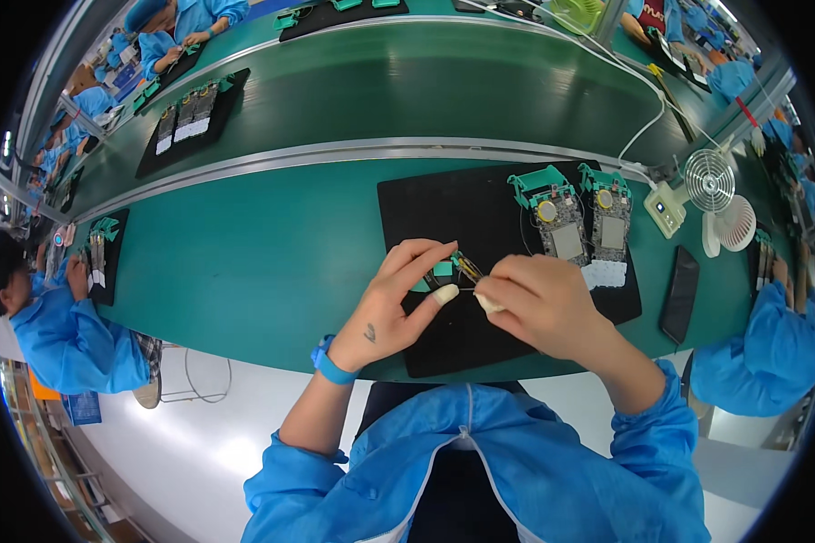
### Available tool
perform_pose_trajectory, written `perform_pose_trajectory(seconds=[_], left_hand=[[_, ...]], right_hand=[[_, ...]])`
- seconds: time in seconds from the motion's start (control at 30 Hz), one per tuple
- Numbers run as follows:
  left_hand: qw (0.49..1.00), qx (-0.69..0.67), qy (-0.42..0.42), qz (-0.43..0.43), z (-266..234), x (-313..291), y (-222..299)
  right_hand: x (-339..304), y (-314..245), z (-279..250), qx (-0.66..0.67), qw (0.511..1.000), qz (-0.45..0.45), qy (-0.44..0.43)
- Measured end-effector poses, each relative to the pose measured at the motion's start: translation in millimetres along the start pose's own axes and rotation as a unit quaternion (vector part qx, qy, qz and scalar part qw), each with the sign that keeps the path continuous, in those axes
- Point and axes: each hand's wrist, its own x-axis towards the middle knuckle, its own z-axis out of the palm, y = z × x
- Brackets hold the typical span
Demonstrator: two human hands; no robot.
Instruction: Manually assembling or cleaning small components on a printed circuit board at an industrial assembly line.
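Observation:
Over a black mat (435, 339), both my hands meet at a small circuit board piece (465, 266) with green and gold-coloured parts. My left hand (397, 303) pinches it between thumb and fingers; a pale finger cot covers the thumb, and a blue band circles the wrist. From the right, my right hand (539, 303) is closed with its fingertips at the same piece, a pale finger cot on one finger. What those fingers grip is hidden. Right of them lie a circuit board (560, 217) and a second circuit board (610, 217), each with a green plastic frame at its top.
A black phone (679, 295) lies right of the mat. Behind it stand a small fan (732, 226) and a white device (666, 210). A metal rail (335, 154) divides my green table from a belt carrying a tray (235, 118) of boards. Co-workers in blue sit on both sides.

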Motion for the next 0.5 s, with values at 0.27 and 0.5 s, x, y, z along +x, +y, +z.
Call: perform_pose_trajectory(seconds=[0.27, 0.5], left_hand=[[0.998, 0.054, 0.034, 0.007, 1.3, -7.4, 2.5], [0.964, 0.185, 0.108, -0.16, 18.6, -61.0, 35.2]], right_hand=[[4.4, 11.6, 26.1, 0.254, 0.952, 0.165, 0.039], [-19.8, -7.8, 42.4, 0.255, 0.958, 0.132, -0.005]])
